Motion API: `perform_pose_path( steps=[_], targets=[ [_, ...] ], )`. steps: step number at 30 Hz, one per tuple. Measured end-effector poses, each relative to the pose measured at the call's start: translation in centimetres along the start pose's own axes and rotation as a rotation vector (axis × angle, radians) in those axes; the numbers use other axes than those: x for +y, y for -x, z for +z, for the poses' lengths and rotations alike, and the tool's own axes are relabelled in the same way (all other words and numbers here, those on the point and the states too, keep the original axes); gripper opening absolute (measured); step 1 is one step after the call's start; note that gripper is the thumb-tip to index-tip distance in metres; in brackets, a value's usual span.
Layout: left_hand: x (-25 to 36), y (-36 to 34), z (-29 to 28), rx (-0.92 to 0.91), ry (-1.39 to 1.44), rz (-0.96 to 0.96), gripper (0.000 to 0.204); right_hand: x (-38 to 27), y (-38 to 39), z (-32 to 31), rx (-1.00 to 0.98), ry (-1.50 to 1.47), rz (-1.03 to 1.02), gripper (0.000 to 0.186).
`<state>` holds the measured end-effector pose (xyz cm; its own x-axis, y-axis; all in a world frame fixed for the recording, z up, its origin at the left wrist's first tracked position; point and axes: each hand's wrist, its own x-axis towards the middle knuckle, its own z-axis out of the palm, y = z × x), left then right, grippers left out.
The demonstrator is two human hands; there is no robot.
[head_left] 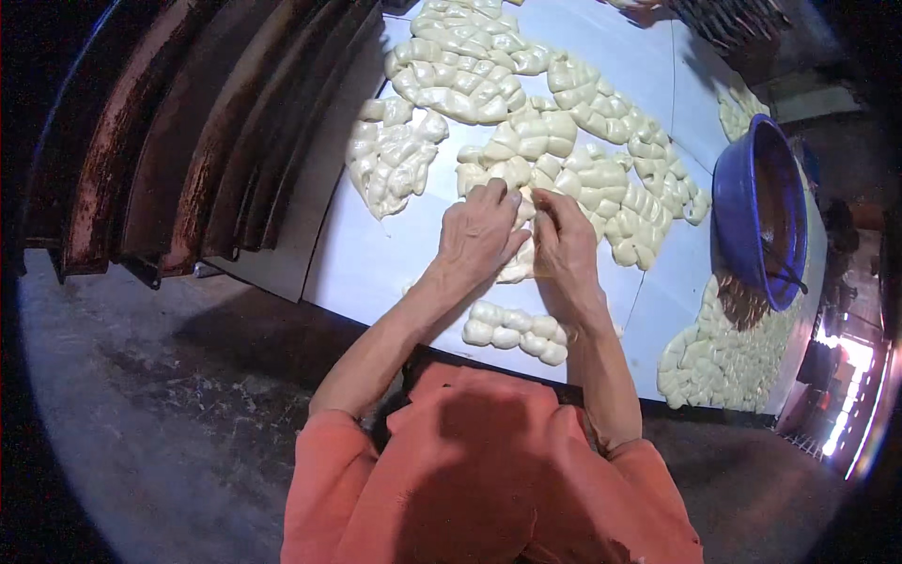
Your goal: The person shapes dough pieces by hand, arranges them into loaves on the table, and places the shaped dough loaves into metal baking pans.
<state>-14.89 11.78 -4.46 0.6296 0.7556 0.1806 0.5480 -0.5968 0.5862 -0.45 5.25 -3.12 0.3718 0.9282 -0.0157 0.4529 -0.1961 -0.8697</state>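
Both hands meet at the near edge of a spread of pale, soft dough (531,136) that is cut into many lumps on a white table. My left hand (474,230) has its fingers bent down over the dough, its thumb pointing toward my right hand. Close beside it, my right hand (567,240) curls its fingers and thumb round the dough's edge. Between the hands a strip of dough (517,270) shows; what the fingertips grip is partly hidden. Nearer my body lies a block of rounded dough balls (517,329), pressed together in rows.
A deep blue basin (736,211) with a handled tool inside stands at the right. More dough (723,362) spreads at the near right, and another patch (390,155) lies at the left. Long, rusty metal trays (202,141) stand left of the table (376,273). Dark rods (723,21) lie at the far right.
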Motion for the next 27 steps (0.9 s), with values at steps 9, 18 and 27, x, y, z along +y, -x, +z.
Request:
perform_pose_path(
  steps=[9,18,27],
  targets=[
    [-0.5,0.1,0.7,0.111,-0.114,0.083,0.014,0.2,-0.4,0.2,0.011,0.324,-0.216,0.02],
    [-0.9,6.8,-4.1,0.021,0.118,0.081,0.017,0.7,1.7,0.1,0.051,0.223,-0.247,0.026],
    [-0.3,6.7,-5.1,-0.089,0.296,0.051,0.024,1.4,1.6,1.1,-0.144,0.45,-0.609,0.031]
  ],
)
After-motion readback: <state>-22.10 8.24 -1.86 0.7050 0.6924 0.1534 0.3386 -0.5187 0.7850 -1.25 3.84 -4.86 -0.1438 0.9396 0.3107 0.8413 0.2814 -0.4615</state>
